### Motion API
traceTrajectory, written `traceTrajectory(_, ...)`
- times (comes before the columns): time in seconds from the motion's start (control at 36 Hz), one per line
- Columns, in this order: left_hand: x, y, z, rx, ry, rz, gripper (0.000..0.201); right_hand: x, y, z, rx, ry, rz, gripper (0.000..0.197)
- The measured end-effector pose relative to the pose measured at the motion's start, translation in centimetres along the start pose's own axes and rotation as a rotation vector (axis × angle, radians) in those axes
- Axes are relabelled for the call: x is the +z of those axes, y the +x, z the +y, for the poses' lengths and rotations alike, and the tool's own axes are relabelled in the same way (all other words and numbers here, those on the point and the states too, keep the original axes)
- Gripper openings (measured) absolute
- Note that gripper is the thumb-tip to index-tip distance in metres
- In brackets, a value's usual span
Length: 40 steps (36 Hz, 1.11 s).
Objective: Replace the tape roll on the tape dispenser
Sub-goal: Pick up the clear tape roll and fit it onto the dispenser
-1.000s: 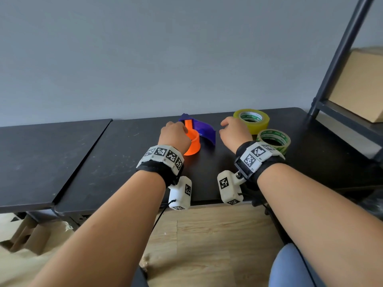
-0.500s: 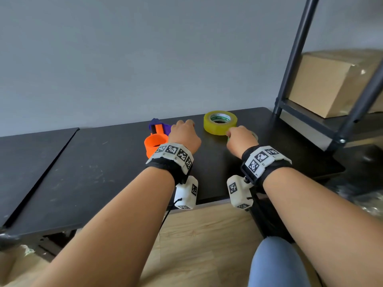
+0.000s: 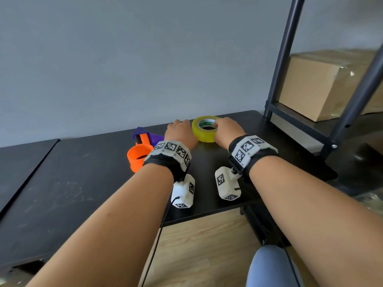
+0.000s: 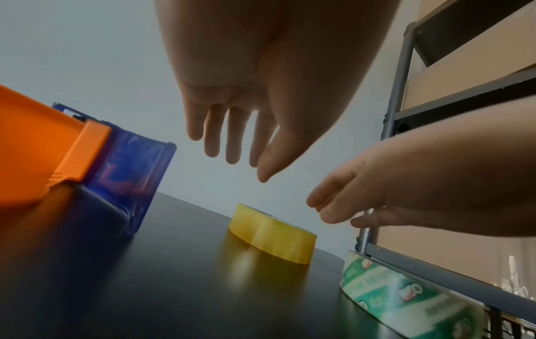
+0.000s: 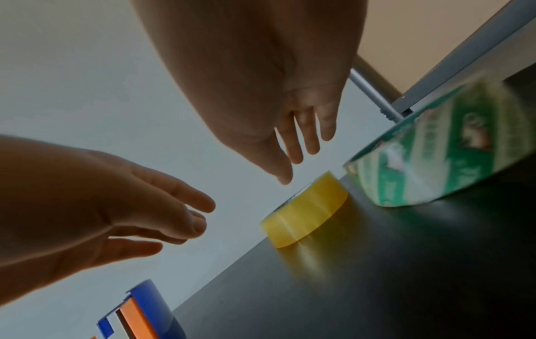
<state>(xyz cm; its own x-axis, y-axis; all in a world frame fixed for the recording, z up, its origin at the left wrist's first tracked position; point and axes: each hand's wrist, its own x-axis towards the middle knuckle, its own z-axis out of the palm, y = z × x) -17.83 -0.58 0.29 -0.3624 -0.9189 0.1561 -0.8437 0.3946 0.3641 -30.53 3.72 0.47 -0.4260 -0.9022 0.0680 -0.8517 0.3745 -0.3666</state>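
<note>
A yellow tape roll (image 3: 204, 131) lies flat near the back of the black table (image 3: 72, 183). My left hand (image 3: 179, 131) hovers just left of it and my right hand (image 3: 224, 129) reaches over its right edge. Both hands have straight fingers and hold nothing. In the left wrist view the left hand (image 4: 238, 160) hangs above the yellow roll (image 4: 272, 236) without touching it. The right wrist view shows my right hand (image 5: 296, 160) above the same roll (image 5: 304, 211). The orange and purple tape dispenser (image 3: 141, 150) lies left of my left wrist. A green-printed tape roll (image 4: 400, 295) sits nearer, under my right hand.
A dark metal shelf frame (image 3: 281, 59) stands at the table's right end, with a cardboard box (image 3: 323, 83) on its shelf. A second black table (image 3: 18, 162) adjoins on the left. Wood floor (image 3: 203, 245) shows below the front edge.
My left hand has let go of the orange dispenser part and moved right. Both hands have travelled toward the yellow roll, and the head view has swung right.
</note>
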Motion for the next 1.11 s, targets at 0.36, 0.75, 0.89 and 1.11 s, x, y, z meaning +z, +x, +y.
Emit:
traceTrajectory(0.36, -0.1, 1.8, -1.4, -0.004, 0.069, 0.009, 0.041, 2.0, 2.4, -2.9, 0.035, -0.074, -0.160, 0.042)
traceTrajectory(0.75, -1.3, 0.7, -3.5, 0.009, 0.013, 0.040, 0.047, 3.8, 1.7, -2.0, 0.051, -0.088, -0.106, 0.051)
traceTrajectory(0.89, -2.2, -0.1, -4.3, -0.019, -0.074, 0.104, 0.044, 3.4, 0.3, -2.5, 0.017, -0.017, -0.047, 0.039)
traceTrajectory(1.11, -4.5, -1.6, -5.4, -0.163, -0.364, 0.131, 0.038, 1.5, -1.7, -5.1, -0.194, 0.153, 0.162, 0.026)
